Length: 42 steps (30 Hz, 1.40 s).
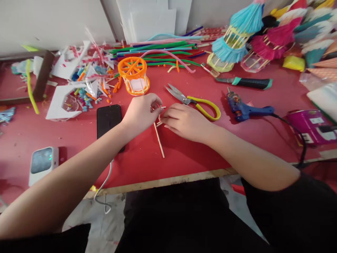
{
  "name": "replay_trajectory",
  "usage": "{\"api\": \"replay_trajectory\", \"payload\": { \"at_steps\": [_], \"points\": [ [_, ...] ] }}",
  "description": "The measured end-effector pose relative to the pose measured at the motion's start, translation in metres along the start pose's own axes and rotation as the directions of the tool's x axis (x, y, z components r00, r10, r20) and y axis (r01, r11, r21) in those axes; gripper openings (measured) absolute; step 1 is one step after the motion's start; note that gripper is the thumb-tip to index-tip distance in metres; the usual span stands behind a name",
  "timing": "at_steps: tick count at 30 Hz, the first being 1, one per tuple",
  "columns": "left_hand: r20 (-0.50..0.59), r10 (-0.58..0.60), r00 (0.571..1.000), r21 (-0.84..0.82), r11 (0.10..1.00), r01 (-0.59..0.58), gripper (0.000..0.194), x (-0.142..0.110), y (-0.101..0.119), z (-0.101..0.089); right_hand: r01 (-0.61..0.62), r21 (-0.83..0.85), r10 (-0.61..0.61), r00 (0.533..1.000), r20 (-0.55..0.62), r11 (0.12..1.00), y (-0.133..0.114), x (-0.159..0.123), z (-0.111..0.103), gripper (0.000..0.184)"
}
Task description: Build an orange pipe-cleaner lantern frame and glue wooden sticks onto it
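My left hand (142, 112) is closed in a pinch, with thumb and forefinger on thin wooden sticks low over the red table. Close beside it, my right hand (186, 121) has its fingers curled together around the ends of the same small bunch. One longer wooden stick (159, 141) slants down toward the table's front edge. Shorter stick ends poke out between the hands; the fingers hide how they meet. Just behind is a small orange-rimmed round frame (135, 75) with pale upright sticks. Scissors (193, 102) with yellow handles lie partly open beyond my right hand.
A phone (108, 119) lies left, a white device (43, 163) farther left. On the right are a utility knife (244, 83), a blue glue gun (244, 107) with a cord and a magenta box (310, 126). Pipe cleaners (160, 49), scraps (92, 82) and a blue tiered model (231, 44) line the back.
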<state>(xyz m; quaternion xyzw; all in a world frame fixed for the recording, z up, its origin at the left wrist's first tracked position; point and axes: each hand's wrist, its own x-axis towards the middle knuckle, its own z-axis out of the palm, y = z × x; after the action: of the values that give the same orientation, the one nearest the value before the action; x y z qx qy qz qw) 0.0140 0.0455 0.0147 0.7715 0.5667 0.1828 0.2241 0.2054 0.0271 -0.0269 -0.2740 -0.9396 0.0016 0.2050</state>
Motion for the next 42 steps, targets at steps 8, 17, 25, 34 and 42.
{"api": "replay_trajectory", "payload": {
  "at_steps": [8,17,25,34,42],
  "points": [
    [-0.01,-0.106,0.994,0.286,0.952,0.104,0.022,-0.011,0.012,-0.015,-0.065,-0.224,0.081,0.995,0.063,0.972,-0.004,0.0,0.0,0.034],
    [0.283,-0.234,0.93,0.52,0.853,0.056,0.036,-0.051,0.044,-0.007,-0.145,-0.142,0.14,0.989,-0.046,0.979,-0.009,0.0,-0.004,0.03],
    [0.27,-0.219,0.938,0.42,0.903,0.091,0.019,-0.048,0.031,-0.014,-0.222,0.265,0.297,0.909,-0.291,0.939,-0.012,-0.004,-0.015,0.018],
    [-0.125,0.048,0.991,-0.187,0.98,-0.071,0.041,-0.05,-0.001,-0.018,-0.247,0.746,0.582,0.782,-0.223,0.618,-0.017,0.0,-0.009,0.009],
    [-0.195,0.251,0.948,-0.233,0.927,-0.293,0.029,-0.047,-0.003,-0.011,-0.246,0.763,0.61,0.757,-0.234,0.598,-0.018,0.002,-0.009,0.009]
  ]
}}
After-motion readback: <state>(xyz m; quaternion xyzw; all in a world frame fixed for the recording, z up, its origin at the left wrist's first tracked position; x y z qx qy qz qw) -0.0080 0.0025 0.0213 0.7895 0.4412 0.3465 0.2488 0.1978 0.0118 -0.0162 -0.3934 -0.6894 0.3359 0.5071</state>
